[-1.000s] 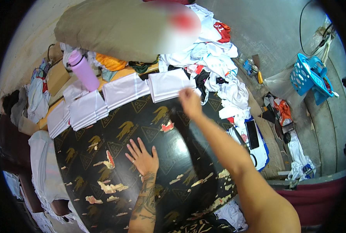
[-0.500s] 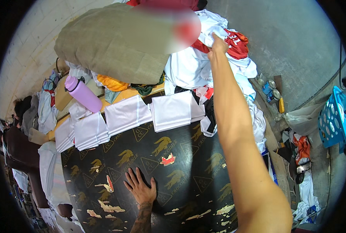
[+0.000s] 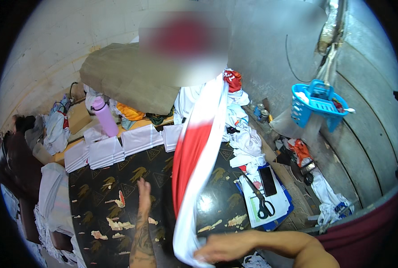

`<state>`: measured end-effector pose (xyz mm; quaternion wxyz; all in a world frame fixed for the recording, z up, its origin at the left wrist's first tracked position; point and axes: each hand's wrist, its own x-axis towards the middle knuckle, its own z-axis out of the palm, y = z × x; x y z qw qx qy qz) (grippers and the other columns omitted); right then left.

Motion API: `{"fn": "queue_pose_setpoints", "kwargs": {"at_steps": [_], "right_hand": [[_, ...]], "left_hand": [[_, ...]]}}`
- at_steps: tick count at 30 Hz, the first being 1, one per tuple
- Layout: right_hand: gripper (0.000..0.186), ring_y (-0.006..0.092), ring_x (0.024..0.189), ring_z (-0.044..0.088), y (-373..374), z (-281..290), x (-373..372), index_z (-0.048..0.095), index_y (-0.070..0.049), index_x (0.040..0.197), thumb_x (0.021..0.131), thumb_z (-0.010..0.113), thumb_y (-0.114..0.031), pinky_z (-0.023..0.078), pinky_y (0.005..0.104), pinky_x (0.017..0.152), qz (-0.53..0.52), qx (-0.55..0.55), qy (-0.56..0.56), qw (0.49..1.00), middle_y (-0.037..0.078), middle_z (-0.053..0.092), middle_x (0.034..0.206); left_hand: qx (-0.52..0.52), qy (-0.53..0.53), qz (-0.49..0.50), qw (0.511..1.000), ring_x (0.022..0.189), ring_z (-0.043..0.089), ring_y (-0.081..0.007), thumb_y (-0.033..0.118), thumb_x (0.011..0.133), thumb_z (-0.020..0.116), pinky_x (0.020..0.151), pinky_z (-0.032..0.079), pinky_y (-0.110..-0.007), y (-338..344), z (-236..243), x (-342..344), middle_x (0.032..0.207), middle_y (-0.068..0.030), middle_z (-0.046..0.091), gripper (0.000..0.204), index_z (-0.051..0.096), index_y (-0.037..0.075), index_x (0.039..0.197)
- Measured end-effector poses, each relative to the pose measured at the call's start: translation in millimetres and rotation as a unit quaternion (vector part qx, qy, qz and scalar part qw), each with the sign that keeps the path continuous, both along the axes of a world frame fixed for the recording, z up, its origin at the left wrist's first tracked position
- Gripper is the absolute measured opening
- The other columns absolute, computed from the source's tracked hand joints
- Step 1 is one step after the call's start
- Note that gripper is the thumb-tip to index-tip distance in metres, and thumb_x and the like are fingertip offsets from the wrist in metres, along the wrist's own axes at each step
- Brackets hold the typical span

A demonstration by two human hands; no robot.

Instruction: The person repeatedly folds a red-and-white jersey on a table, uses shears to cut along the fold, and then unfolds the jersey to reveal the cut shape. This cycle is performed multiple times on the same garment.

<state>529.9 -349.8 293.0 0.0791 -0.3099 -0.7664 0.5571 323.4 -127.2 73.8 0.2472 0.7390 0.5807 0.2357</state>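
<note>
A long white and red piece of fabric (image 3: 193,156) stretches from the far clothes pile down to my right hand (image 3: 226,247). That hand is closed on its near white end, at the table's front, and the fabric is blurred by motion. My left hand (image 3: 144,193) is raised over the dark patterned tabletop (image 3: 156,203), seen edge-on with its fingers stretched out and nothing in them. Folded white cloth stacks (image 3: 106,152) line the table's far edge, partly covered by the fabric on the right.
On the right lie black scissors (image 3: 262,201) and a dark phone (image 3: 267,181) on papers. A purple bottle (image 3: 105,117) stands behind the stacks. A blue basket (image 3: 319,105) hangs at the right wall. White clothes (image 3: 246,145) heap beyond the papers.
My right hand has come back from the far pile, drawing the white and red fabric across the table. My left hand has lifted from lying flat on the tabletop. The view has shifted.
</note>
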Motion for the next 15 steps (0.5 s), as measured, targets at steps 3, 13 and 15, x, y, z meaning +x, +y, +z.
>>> {"fn": "queue_pose_setpoints", "kwargs": {"at_steps": [3,13,15], "right_hand": [[0.025,0.0287,0.069,0.065,-61.5,36.5,-5.1,0.065,-0.001,0.113,0.108,0.063,-0.026,0.051,0.0361,0.068,-0.263,0.075,0.091,0.957,0.016,0.067,0.079],[0.032,0.028,0.085,0.077,-131.1,170.6,-9.7,0.076,-0.004,0.106,0.074,0.076,0.0,0.059,0.0367,0.082,-0.333,0.369,-0.164,0.852,0.013,0.078,0.093],[0.015,0.022,0.092,0.074,-155.4,179.4,37.6,0.073,-0.004,0.102,0.09,0.072,-0.012,0.055,0.0329,0.088,-0.461,0.508,-0.081,0.723,0.008,0.075,0.099]], "left_hand": [[0.072,-0.323,-0.112,0.937,0.16,0.028,-0.0341,0.039,0.106,0.061,0.131,0.018,-0.044,-66.5,90.3,-39.6,0.17,-0.0192,0.034,0.069,0.041,0.002,0.162],[-0.335,-0.284,-0.413,0.798,0.094,0.07,-0.0119,0.02,0.091,0.087,0.088,0.055,-0.032,-276.8,162.6,-207.9,0.098,-0.0088,0.08,0.032,0.078,-0.001,0.114],[-0.329,-0.188,-0.362,0.852,0.087,0.068,-0.0098,0.023,0.088,0.089,0.08,0.054,-0.031,-299.3,137.7,-293.1,0.089,-0.0069,0.079,0.03,0.079,-0.001,0.103]]}}
